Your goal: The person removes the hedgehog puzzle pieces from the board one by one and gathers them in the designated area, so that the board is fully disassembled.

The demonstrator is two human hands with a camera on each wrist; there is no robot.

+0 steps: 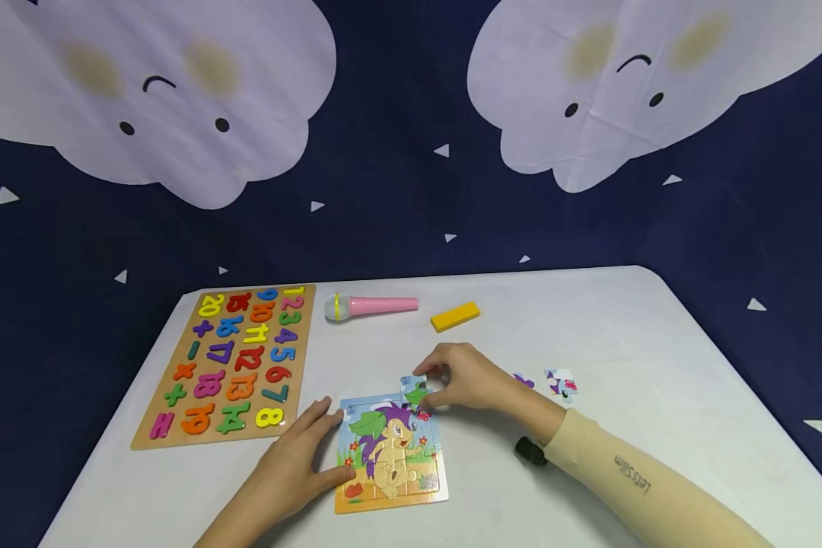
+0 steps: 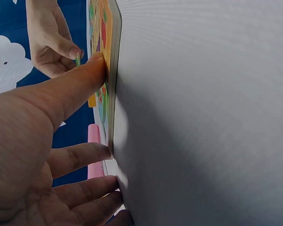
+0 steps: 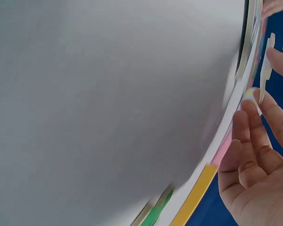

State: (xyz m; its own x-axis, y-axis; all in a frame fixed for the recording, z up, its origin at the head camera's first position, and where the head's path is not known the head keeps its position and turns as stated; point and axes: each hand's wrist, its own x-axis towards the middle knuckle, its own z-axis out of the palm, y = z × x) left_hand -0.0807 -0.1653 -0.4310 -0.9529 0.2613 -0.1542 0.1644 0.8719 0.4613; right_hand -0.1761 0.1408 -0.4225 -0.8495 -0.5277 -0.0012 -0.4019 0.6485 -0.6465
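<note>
A square hedgehog jigsaw puzzle [image 1: 392, 457] lies on the white table. My left hand [image 1: 289, 466] rests at its left side, thumb pressing on the board and index fingertip at the edge near the far corner; the fingers are fairly straight. Between the thumb and fingers of my right hand [image 1: 462, 377] is a puzzle piece [image 1: 414, 390] with a green leaf on it, over the board's far right corner. The right wrist view shows that puzzle piece [image 3: 266, 70] edge-on in the pinch.
Loose puzzle pieces [image 1: 563, 384] lie right of the board, one partly hidden by my right forearm. A wooden number board [image 1: 246, 365] lies at the left. Farther back are a pink toy microphone [image 1: 383, 305] and a yellow block [image 1: 455, 317]. A small black object [image 1: 530, 450] is beside my right sleeve.
</note>
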